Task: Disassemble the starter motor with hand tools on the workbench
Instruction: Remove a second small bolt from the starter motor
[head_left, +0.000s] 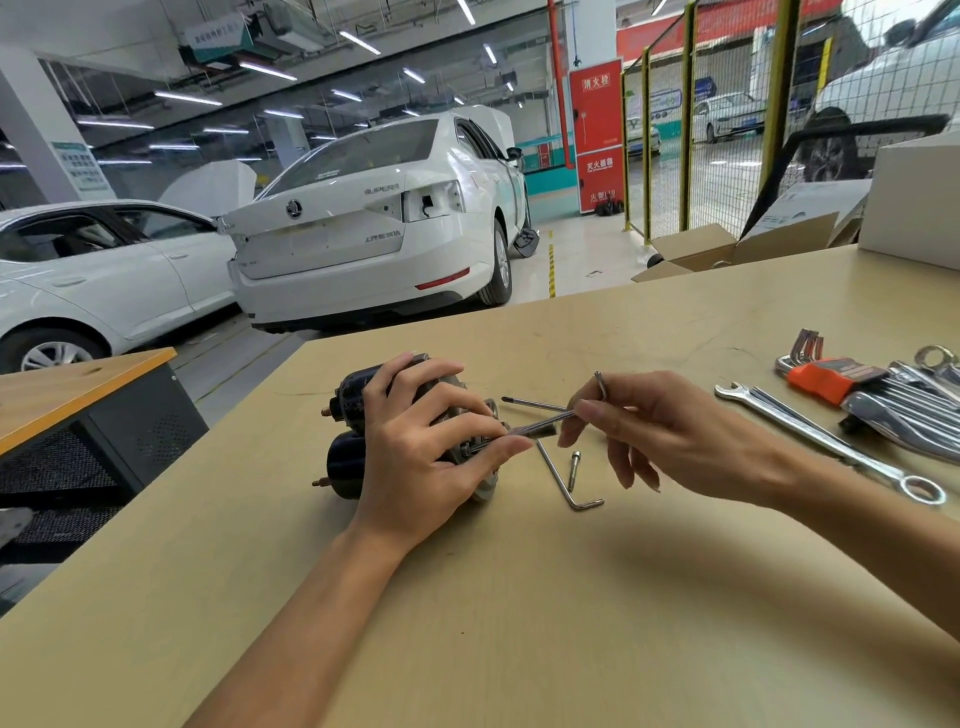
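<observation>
- Lying on its side on the tan bench (519, 597), left of centre, the dark starter motor (363, 415) is covered by the left hand (421, 441).
- The left grip is curled over the housing, with the fingertips pressed against the metal end face on the motor's right.
- A hex key (550, 420) is pinched between the thumb and forefinger of the right hand (670, 441); its long arm is aimed at the end face, beside the left fingertips, and its short bend rises above the right fingers.
- The remaining right fingers are held loosely, curled downward.
- A second hex key (566, 483) and a loose bolt (573, 470) are seen on the bench just right of the motor, below the right hand.
- A long thin rod (530, 403) is laid behind the held key.
- Well apart to the right, a combination wrench (826, 441) and an orange-holdered hex key set (831, 379) are laid out.
</observation>
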